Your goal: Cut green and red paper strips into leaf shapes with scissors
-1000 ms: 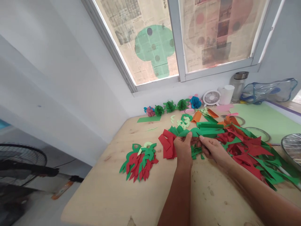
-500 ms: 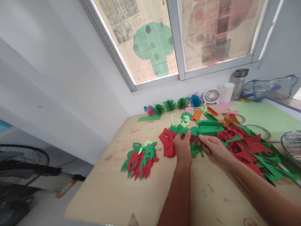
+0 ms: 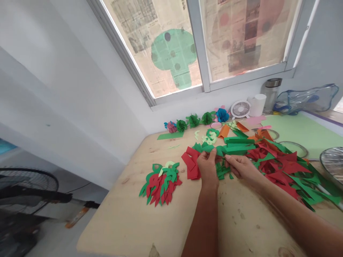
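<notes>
My left hand (image 3: 207, 166) is closed, pinching a cut piece of green paper (image 3: 220, 150) between thumb and fingers. Close on its right, my right hand (image 3: 240, 167) has thumb and forefinger pressed together near the paper's lower edge. What sits between those fingertips is too small to make out. Folded red paper pieces (image 3: 192, 171) lie just left of my left hand. Small green scraps are on the table below the hands. Behind them are folded green strips (image 3: 238, 145).
A pile of red and green leaf-shaped cutouts (image 3: 160, 184) lies on the wooden table (image 3: 128, 217). Red and green offcuts (image 3: 284, 167) are heaped at right. Along the wall stand paper flowers (image 3: 193, 120), a small white fan (image 3: 240, 109) and a glass bottle (image 3: 272, 96).
My right fingertips have shifted slightly left and down beside the green paper. The left hand keeps its pinch. The view has tilted a little.
</notes>
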`<state>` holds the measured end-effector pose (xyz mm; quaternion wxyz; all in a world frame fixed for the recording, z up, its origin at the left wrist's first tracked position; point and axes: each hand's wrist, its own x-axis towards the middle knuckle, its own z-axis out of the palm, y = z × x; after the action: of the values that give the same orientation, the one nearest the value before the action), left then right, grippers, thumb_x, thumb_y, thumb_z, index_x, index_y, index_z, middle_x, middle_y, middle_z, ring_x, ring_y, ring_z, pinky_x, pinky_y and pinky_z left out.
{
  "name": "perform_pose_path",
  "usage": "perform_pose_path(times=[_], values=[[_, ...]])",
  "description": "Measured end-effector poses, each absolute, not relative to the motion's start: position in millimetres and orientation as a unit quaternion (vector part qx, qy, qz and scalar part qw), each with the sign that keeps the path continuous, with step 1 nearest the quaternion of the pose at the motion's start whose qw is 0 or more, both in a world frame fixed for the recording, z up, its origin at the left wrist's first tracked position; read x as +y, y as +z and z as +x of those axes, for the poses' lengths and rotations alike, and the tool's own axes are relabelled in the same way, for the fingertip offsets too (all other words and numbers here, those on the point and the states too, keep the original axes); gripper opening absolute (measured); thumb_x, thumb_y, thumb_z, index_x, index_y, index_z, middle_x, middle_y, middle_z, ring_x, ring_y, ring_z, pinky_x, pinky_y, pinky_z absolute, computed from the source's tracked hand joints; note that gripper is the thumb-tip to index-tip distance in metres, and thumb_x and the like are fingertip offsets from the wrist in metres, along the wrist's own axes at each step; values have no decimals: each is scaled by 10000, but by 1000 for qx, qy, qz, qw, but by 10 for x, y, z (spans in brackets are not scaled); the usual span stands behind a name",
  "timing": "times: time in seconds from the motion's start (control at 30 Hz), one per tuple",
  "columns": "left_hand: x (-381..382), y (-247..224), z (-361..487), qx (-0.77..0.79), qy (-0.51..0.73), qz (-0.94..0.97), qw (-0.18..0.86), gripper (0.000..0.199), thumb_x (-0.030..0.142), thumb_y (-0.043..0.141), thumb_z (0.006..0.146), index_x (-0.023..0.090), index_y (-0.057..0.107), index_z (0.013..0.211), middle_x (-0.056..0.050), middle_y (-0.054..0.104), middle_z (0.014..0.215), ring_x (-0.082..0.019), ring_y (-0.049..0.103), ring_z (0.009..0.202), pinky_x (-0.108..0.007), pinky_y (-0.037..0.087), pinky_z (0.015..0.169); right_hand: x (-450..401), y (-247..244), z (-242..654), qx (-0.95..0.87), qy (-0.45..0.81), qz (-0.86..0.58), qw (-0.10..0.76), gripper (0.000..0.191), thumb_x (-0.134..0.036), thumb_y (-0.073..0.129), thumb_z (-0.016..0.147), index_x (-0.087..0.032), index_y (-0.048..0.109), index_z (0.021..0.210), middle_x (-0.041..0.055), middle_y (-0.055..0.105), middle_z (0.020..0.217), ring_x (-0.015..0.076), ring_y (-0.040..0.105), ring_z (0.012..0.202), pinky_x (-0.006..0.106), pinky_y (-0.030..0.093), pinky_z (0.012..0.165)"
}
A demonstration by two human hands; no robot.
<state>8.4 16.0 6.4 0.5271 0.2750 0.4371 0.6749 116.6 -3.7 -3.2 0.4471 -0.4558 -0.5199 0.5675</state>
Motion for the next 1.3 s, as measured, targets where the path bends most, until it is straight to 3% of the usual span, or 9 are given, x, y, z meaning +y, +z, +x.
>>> perform_pose_path(times=[0.2, 0.4, 0.57, 0.67, 0.9, 1.1, 1.3], values=[[197, 55, 47, 449, 720, 220, 481, 312, 379, 746, 557, 136, 553, 585, 30, 546, 465, -79, 508, 417, -201, 405, 457, -68, 13, 1134, -521, 555, -442, 475, 477, -641, 555, 726, -179, 529, 613, -99, 284, 381, 55, 201, 354, 225, 136, 370], [108, 55, 186, 425, 665, 237, 567, 321, 365, 765, 523, 120, 634, 682, -25, 633, 579, -110, 579, 486, -216, 436, 487, -59, 88, 1149, -415, 534, -456, 578, 450, -581, 709, 611, -199, 472, 636, -101, 305, 439, 45, 214, 370, 218, 152, 356], [79, 75, 180, 422, 639, 238, 598, 330, 337, 792, 480, 118, 635, 671, -10, 614, 566, -99, 556, 474, -208, 429, 463, -10, 39, 1209, -389, 540, -430, 610, 473, -520, 763, 569, -208, 408, 584, -104, 290, 428, 42, 208, 381, 213, 154, 368], [106, 132, 63, 445, 660, 256, 548, 286, 324, 780, 497, 126, 649, 656, 5, 608, 583, -85, 546, 491, -189, 419, 455, 1, 18, 1235, -389, 552, -429, 600, 431, -473, 756, 603, -205, 419, 590, -104, 286, 437, 42, 191, 384, 217, 131, 374], [106, 159, -57, 482, 540, 386, 571, 250, 327, 763, 532, 114, 649, 594, -7, 586, 480, -81, 501, 427, -194, 374, 434, -4, 51, 1242, -402, 559, -436, 579, 423, -472, 753, 599, -206, 425, 591, -99, 292, 446, 46, 189, 386, 223, 129, 377], [133, 118, 38, 466, 641, 295, 534, 233, 326, 725, 564, 137, 609, 635, 8, 593, 511, -108, 569, 478, -219, 450, 505, -46, 24, 1174, -387, 570, -436, 578, 439, -613, 637, 678, -183, 555, 709, -77, 366, 466, 56, 243, 359, 215, 146, 351], [132, 82, 96, 435, 674, 243, 545, 230, 300, 724, 550, 139, 588, 642, 19, 587, 556, -103, 577, 515, -222, 467, 541, -104, -78, 1045, -407, 618, -434, 514, 495, -661, 598, 690, -172, 537, 646, -80, 359, 439, 44, 231, 350, 201, 141, 347]])
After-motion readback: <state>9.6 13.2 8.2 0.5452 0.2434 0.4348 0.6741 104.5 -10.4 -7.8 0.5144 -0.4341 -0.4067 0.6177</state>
